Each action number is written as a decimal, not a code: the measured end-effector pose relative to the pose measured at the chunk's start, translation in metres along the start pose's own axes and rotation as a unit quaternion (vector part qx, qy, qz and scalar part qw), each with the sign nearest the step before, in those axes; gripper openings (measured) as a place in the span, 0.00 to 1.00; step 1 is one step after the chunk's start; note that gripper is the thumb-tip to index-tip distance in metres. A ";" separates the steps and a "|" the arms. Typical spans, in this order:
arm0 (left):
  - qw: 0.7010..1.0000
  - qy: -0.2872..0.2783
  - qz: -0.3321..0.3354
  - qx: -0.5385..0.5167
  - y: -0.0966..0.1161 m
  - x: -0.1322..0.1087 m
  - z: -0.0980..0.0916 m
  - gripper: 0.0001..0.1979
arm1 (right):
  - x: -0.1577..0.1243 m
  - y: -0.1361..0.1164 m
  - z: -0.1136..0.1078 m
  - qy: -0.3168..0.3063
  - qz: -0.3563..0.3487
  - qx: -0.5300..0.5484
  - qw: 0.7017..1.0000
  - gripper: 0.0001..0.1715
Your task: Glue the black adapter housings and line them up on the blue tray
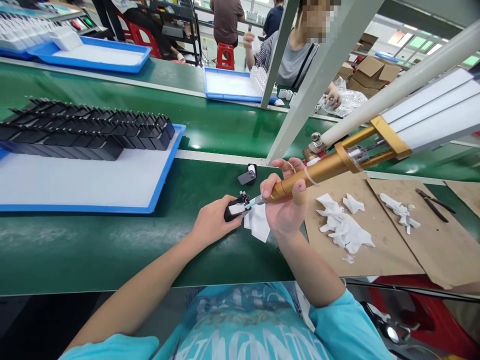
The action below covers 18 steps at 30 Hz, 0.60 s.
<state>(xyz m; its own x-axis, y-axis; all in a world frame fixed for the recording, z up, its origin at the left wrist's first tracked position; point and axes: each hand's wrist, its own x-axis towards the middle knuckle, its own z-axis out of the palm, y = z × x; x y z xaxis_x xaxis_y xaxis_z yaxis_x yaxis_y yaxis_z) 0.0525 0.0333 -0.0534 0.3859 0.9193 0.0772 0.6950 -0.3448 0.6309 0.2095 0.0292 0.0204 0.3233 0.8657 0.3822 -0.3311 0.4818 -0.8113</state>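
My left hand (215,220) is closed around a small black plug adapter housing (237,208), with wires and a white part showing inside it. In my right hand (287,205) lies a gold cylindrical glue dispenser (311,176), gripped near its front end. Its thin nozzle (255,201) points left, with the tip at the housing's opening. White tissue (259,223) lies on the bench below both hands. Just beyond them sits another small black housing (247,175), apart from either hand. One finger of my right hand wears a tan wrap.
A blue-rimmed tray (155,192) at left holds several rows of black adapters (86,130). Brown cardboard (393,245) at right carries crumpled tissue (343,225) and pliers (431,204). A white metal post (318,80) rises ahead. A person (296,60) sits across the bench.
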 end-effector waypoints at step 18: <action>0.979 0.109 0.124 -0.120 0.001 -0.008 0.006 0.18 | -0.008 0.000 0.019 -0.043 -0.007 0.086 0.995 0.14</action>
<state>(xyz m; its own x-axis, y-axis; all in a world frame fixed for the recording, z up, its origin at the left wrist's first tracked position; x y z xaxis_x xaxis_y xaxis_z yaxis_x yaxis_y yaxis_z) 0.0535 0.0246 -0.0579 0.3677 0.8403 0.3985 0.4229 -0.5327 0.7331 0.1903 0.0251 0.0259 0.2549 0.8639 0.4344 -0.4765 0.5032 -0.7209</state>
